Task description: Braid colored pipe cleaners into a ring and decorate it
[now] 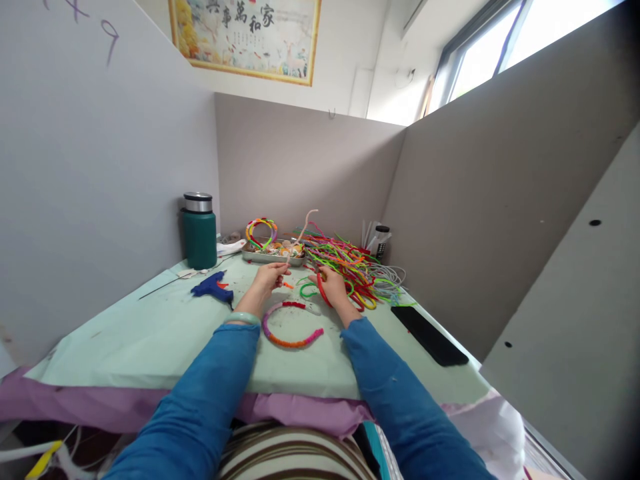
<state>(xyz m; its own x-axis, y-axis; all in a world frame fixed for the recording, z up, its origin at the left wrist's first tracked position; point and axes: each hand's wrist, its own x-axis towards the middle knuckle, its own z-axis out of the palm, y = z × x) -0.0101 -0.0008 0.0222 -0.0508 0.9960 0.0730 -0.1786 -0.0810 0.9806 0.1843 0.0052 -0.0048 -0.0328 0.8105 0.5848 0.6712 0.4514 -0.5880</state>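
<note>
My left hand (273, 277) pinches the lower end of a pale pink pipe cleaner (301, 232), which stands up and bends to the right at its top. A loop of red shows at the fingers of my right hand (334, 288); it looks like the handle of red scissors (322, 292), the blades being hard to make out. Between my forearms lies a C-shaped headband (293, 344), wrapped in red, purple, pink and orange, with a bare grey stretch near its upper end. A small orange scrap (288, 285) rests beside my left fingers.
Pipe cleaners of many colours (345, 257) are heaped behind my right hand, beside grey hoops (393, 277). A metal tray (253, 256) holds small pieces and wrapped rings (261, 233). A blue glue gun (214, 288), green bottle (200, 239) and black phone-like slab (429, 335) flank the workspace.
</note>
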